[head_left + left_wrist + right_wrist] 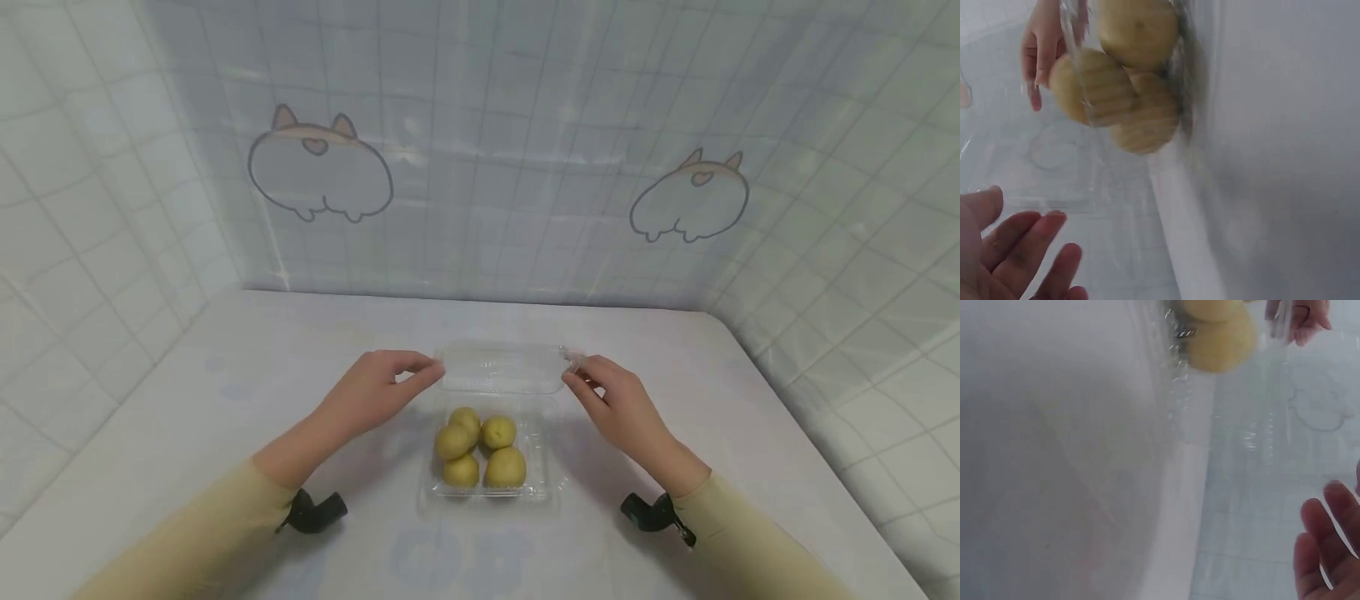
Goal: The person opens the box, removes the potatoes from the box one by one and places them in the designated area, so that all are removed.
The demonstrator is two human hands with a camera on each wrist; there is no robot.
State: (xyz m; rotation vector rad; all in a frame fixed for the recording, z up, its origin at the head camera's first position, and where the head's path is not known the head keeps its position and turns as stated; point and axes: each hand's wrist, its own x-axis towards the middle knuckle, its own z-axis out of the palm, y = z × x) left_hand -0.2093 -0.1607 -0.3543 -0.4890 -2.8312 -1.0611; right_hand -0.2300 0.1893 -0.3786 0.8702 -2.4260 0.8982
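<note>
A clear plastic clamshell box (551,467) sits on the table with several round yellow fruits (506,467) in its base. Its transparent lid (495,371) is swung up on the far side, and the wall pattern shows through it in both wrist views. My left hand (382,385) has thumb and fingertips at the lid's left edge, lightly pinching it. At the right edge, clear plastic shows between the thumb and fingers of my right hand (613,402), which pinches the lid there. In the right wrist view the fingers (1338,534) show, but the thumb is mostly out of frame.
A pale cloth covers the table (360,533). White grid-patterned sheets enclose it at the back and sides, with a cartoon animal drawing (321,167) on the back sheet. Black wrist devices (315,512) sit below both sleeves.
</note>
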